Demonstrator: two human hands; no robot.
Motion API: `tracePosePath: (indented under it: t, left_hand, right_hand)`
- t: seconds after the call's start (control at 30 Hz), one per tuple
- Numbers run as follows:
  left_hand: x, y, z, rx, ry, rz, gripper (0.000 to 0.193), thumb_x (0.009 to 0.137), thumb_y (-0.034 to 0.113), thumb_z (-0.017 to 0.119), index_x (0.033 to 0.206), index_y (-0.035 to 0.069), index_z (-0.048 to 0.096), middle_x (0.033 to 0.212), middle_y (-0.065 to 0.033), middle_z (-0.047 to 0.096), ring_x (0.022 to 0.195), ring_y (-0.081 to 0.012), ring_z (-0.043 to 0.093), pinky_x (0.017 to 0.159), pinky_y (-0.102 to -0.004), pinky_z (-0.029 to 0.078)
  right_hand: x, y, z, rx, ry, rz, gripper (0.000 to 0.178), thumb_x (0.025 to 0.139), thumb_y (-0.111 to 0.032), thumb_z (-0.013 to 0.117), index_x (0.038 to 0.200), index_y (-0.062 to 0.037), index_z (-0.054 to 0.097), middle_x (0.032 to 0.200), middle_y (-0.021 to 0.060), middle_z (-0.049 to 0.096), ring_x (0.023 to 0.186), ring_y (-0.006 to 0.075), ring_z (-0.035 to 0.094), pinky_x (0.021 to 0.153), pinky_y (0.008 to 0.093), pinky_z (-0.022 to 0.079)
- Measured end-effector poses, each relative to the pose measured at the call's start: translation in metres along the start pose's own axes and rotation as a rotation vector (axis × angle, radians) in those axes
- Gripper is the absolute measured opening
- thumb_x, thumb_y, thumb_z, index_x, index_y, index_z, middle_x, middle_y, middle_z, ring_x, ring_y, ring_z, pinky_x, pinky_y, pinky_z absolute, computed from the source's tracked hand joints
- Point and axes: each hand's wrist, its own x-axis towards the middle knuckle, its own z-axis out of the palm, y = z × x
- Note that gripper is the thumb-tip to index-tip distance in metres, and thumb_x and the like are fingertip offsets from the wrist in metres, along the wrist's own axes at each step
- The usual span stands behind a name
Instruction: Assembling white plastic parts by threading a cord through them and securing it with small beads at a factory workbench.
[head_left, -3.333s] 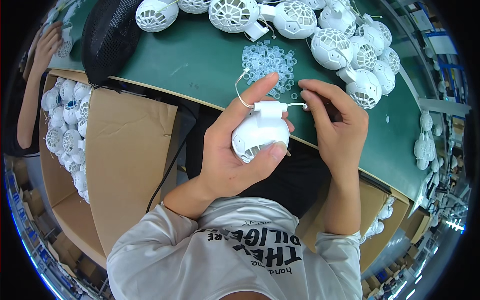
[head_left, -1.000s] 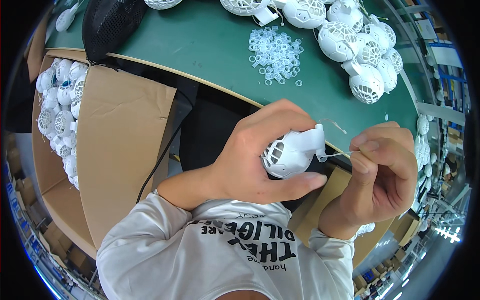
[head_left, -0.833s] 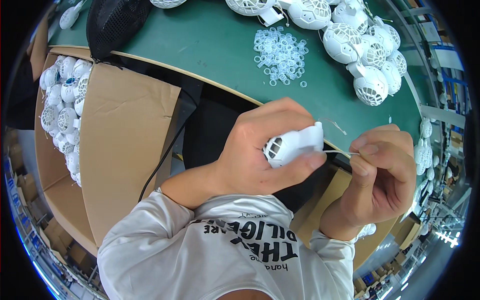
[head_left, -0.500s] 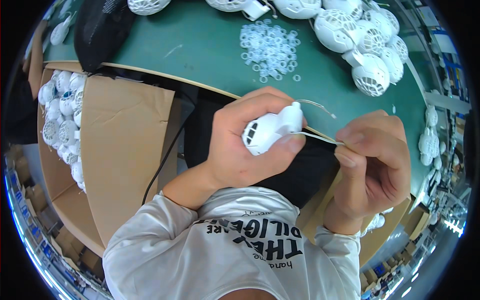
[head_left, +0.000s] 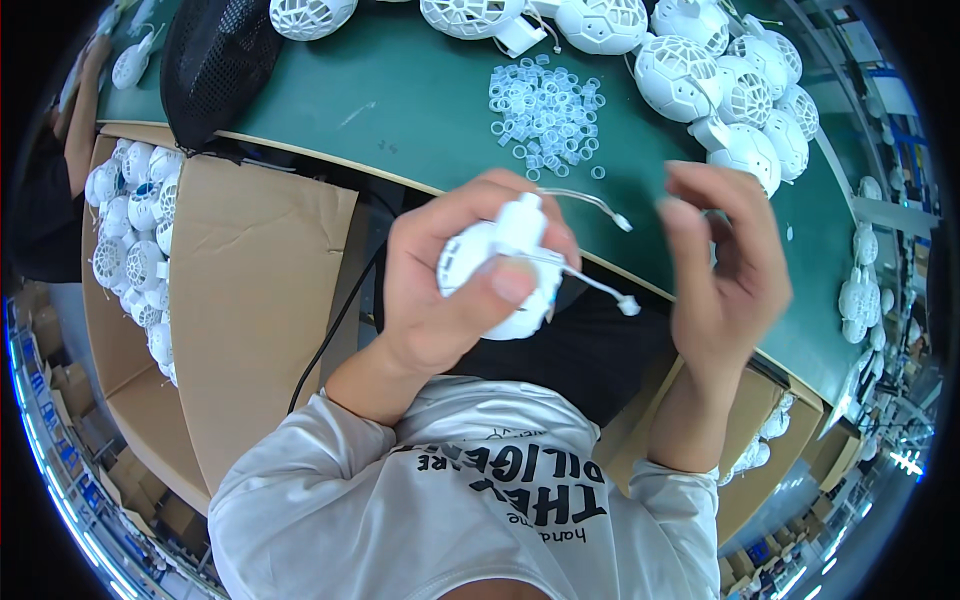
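Note:
My left hand [head_left: 415, 285] is wrapped round a white plastic housing [head_left: 465, 252], a rounded ball shape with slots and a short neck, its thumb pressed across the top. Two thin white cables leave the housing: the upper cable [head_left: 585, 196] and the lower cable [head_left: 598, 285], each ending in a small white plug. To the right, apart from both plugs, my right hand [head_left: 730, 275] is raised with thumb and fingers spread and nothing visible between them. Its fingertips are slightly blurred. Beyond my hands, small clear rings [head_left: 550, 118] lie heaped on the green table [head_left: 380, 150].
Several more white ball-shaped housings [head_left: 678, 75] are piled at the back right. A black mesh bag [head_left: 222, 75] hangs over the table edge. On the left stands a cardboard box [head_left: 255, 300] full of housings, another box [head_left: 770, 430] at lower right. Another person's arm [head_left: 82, 120] shows far left.
My right hand has let go of the lower cable and moved up, its fingers opening. The housing has turned and shifted left in my left hand, and both plugs now hang free.

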Motion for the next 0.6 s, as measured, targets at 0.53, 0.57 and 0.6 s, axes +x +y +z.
tracePosePath:
  t: [0.53, 0.57, 0.6]
  left_hand:
    - [0.003, 0.003, 0.006, 0.069, -0.037, -0.113, 0.043, 0.087, 0.005, 0.069, 0.129, -0.003, 0.064, 0.1, -0.0122, 0.068, 0.089, -0.0174, 0.066, 0.082, -0.0309, 0.052]
    - [0.003, 0.003, 0.006, 0.091, -0.044, -0.108, 0.043, 0.086, 0.005, 0.07, 0.128, -0.003, 0.064, 0.1, -0.0116, 0.068, 0.088, -0.0165, 0.065, 0.081, -0.0303, 0.051]
    - [0.004, 0.003, 0.007, 0.116, -0.056, -0.106, 0.044, 0.085, 0.004, 0.07, 0.128, -0.003, 0.064, 0.099, -0.0109, 0.068, 0.088, -0.0157, 0.065, 0.081, -0.0297, 0.051]
  right_hand:
    - [-0.005, 0.008, 0.004, 0.34, -0.052, 0.296, 0.012, 0.094, 0.004, 0.066, 0.106, 0.0039, 0.065, 0.098, 0.0102, 0.067, 0.078, 0.011, 0.062, 0.061, 0.0224, 0.049]
    - [-0.007, 0.007, 0.005, 0.338, -0.059, 0.299, 0.012, 0.094, 0.004, 0.066, 0.106, 0.0039, 0.065, 0.098, 0.0102, 0.067, 0.078, 0.011, 0.062, 0.061, 0.0224, 0.049]
    - [-0.009, 0.007, 0.006, 0.426, -0.053, 0.29, 0.013, 0.094, 0.005, 0.065, 0.107, 0.0039, 0.063, 0.099, 0.0116, 0.067, 0.078, 0.0113, 0.062, 0.06, 0.022, 0.048]
